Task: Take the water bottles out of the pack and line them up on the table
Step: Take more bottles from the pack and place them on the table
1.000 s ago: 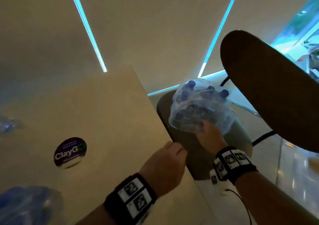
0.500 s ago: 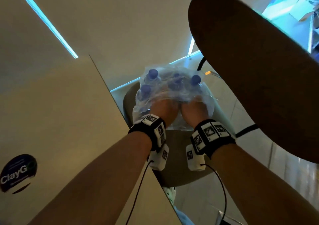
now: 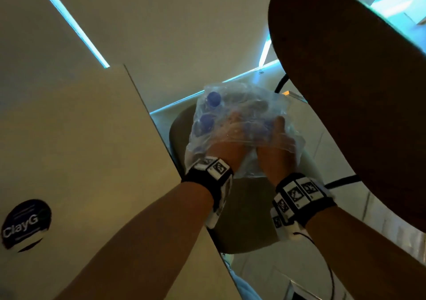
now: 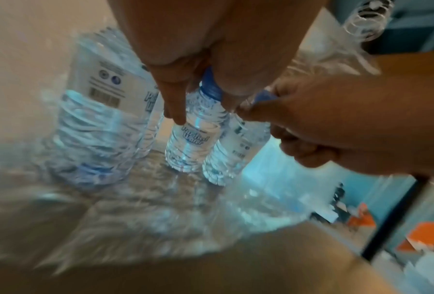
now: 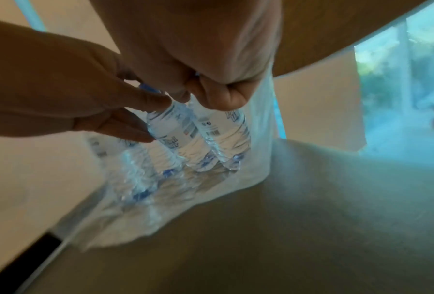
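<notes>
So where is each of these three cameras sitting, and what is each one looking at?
Head: worn on the head, looking down at the pack on a round seat beside the table; both forearms show.
Left wrist: looks along the left hand, which grips a bottle; the right hand shows too.
Right wrist: looks along the right hand gripping a second bottle.
Both wrist views share the bottles and both hands.

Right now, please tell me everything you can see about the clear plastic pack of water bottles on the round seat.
The clear plastic pack of water bottles stands on a round grey seat beside the pale table. Its crinkled wrap is loose and open at the top. Inside stand small ribbed bottles with blue caps and white labels. The left hand and the right hand reach inside, each gripping a bottle near the neck.
</notes>
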The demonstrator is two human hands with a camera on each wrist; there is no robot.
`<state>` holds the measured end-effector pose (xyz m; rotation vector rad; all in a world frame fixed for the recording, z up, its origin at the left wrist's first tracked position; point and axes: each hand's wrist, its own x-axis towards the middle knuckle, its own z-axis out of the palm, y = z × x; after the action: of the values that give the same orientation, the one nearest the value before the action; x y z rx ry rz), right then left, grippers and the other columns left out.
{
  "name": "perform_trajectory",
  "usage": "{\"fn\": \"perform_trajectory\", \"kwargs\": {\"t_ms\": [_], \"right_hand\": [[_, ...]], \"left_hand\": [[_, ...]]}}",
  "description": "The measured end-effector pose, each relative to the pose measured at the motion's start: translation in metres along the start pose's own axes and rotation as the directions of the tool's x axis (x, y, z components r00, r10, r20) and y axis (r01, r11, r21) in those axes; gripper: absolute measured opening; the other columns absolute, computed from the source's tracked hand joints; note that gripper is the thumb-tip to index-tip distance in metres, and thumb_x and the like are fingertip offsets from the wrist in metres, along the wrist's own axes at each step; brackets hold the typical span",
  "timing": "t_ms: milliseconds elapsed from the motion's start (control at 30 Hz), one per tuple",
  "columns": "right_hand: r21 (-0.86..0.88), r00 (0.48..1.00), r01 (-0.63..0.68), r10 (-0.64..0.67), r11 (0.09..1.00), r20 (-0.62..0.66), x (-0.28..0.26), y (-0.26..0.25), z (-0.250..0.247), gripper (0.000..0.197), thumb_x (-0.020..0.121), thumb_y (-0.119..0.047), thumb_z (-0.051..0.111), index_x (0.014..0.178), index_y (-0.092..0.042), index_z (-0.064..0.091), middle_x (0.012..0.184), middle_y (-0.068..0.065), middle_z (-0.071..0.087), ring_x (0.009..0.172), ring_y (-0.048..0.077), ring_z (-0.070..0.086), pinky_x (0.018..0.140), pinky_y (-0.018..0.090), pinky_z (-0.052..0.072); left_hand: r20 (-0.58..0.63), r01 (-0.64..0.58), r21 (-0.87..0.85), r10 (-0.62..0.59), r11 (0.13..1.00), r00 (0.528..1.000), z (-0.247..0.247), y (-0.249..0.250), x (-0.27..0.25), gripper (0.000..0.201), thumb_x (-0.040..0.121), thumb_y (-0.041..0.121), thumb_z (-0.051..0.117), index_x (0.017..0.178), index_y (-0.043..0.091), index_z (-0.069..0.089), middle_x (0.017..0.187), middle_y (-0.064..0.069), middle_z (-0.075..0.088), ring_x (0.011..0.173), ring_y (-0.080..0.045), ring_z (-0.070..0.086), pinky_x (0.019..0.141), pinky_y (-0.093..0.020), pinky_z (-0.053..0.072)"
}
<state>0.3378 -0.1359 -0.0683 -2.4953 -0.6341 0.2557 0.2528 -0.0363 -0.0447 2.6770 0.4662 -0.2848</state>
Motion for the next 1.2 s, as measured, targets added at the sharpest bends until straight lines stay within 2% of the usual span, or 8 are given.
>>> {"fn": "perform_trajectory", "kwargs": {"t_ms": [167,300,433,500,567,733,900,1200], "right_hand": [[-0.019,0.972,0.235,-0.235,0.972,-0.027,-0.058,0.0,-0.03,0.019,0.09,-0.033,0.053,0.099,-0.017,0.053,0.087,0.013,0.066,0.083,0.03,0.066,0.074,0.038,0.049],[0.028,0.961,0.197,-0.199,0.98,0.191,-0.112,-0.026,-0.051,0.028,0.085,-0.05,0.063,0.098,-0.028,0.052,0.074,0.002,0.06,0.064,0.027,0.061,0.062,0.039,0.052],[-0.055,0.757,0.386,-0.282,0.921,0.589,-0.145,-0.033,-0.007,0.049,0.054,-0.098,0.037,0.078,-0.057,0.051,0.075,-0.013,0.062,0.078,0.018,0.07,0.065,0.024,0.055],[-0.029,0.658,0.491,-0.348,0.871,0.667,-0.179,-0.087,0.014,0.046,0.057,-0.08,0.062,0.087,-0.045,0.06,0.08,-0.014,0.058,0.071,0.01,0.065,0.06,0.023,0.052],[-0.024,0.688,0.557,-0.445,0.83,0.573,-0.225,-0.153,0.03,0.041,0.065,-0.041,0.082,0.097,-0.025,0.063,0.088,-0.008,0.05,0.066,0.004,0.053,0.061,0.014,0.041],[0.182,0.548,0.678,-0.655,0.712,0.521,-0.293,-0.248,0.105,0.03,0.076,-0.02,0.079,0.094,-0.022,0.056,0.097,-0.007,0.047,0.08,0.008,0.048,0.068,0.008,0.033],[0.247,0.523,0.68,-0.692,0.691,0.498,-0.329,-0.321,0.175,0.029,0.08,-0.022,0.074,0.102,-0.013,0.058,0.103,0.003,0.056,0.086,0.017,0.056,0.073,0.021,0.046],[0.213,0.505,0.647,-0.62,0.732,0.6,-0.345,-0.398,0.221,0.043,0.073,-0.037,0.079,0.101,-0.015,0.055,0.104,0.003,0.05,0.085,0.018,0.047,0.074,0.03,0.042]], "left_hand": [[-0.292,-0.12,-0.212,0.054,0.97,0.955,0.013,-0.002,-0.054,0.029,0.095,0.018,0.053,0.121,0.006,0.056,0.125,-0.017,0.059,0.109,-0.034,0.059,0.09,-0.043,0.05],[-0.286,-0.152,-0.328,0.055,0.932,0.957,0.008,-0.023,-0.147,0.034,0.089,0.01,0.063,0.121,0.004,0.054,0.122,-0.019,0.06,0.095,-0.036,0.063,0.076,-0.043,0.055],[-0.311,-0.049,-0.416,-0.092,0.908,0.946,0.012,-0.072,-0.262,0.032,0.097,0.029,0.053,0.124,0.011,0.05,0.132,-0.013,0.057,0.101,-0.033,0.064,0.08,-0.041,0.054],[-0.331,0.014,-0.408,-0.162,0.913,0.93,0.02,-0.102,-0.319,0.035,0.098,0.038,0.048,0.125,0.015,0.049,0.136,-0.011,0.056,0.109,-0.028,0.063,0.084,-0.038,0.054],[-0.336,0.108,-0.412,-0.261,0.905,0.905,0.028,-0.131,-0.368,0.036,0.099,0.041,0.046,0.124,0.017,0.051,0.135,-0.008,0.058,0.112,-0.024,0.062,0.085,-0.036,0.054],[-0.326,0.298,-0.397,-0.437,0.868,0.838,0.028,-0.193,-0.454,0.031,0.098,0.042,0.045,0.121,0.023,0.052,0.133,0.0,0.059,0.105,-0.02,0.065,0.084,-0.032,0.053],[-0.328,0.431,-0.234,-0.488,0.871,0.809,0.021,-0.236,-0.505,0.018,0.095,0.04,0.053,0.108,0.027,0.053,0.099,0.009,0.063,0.08,-0.006,0.061,0.069,-0.024,0.055],[-0.302,0.458,-0.015,-0.441,0.889,0.845,0.004,-0.261,-0.523,0.022,0.07,0.001,0.072,0.086,0.012,0.064,0.08,-0.005,0.066,0.069,-0.021,0.056,0.065,-0.03,0.051]]}}
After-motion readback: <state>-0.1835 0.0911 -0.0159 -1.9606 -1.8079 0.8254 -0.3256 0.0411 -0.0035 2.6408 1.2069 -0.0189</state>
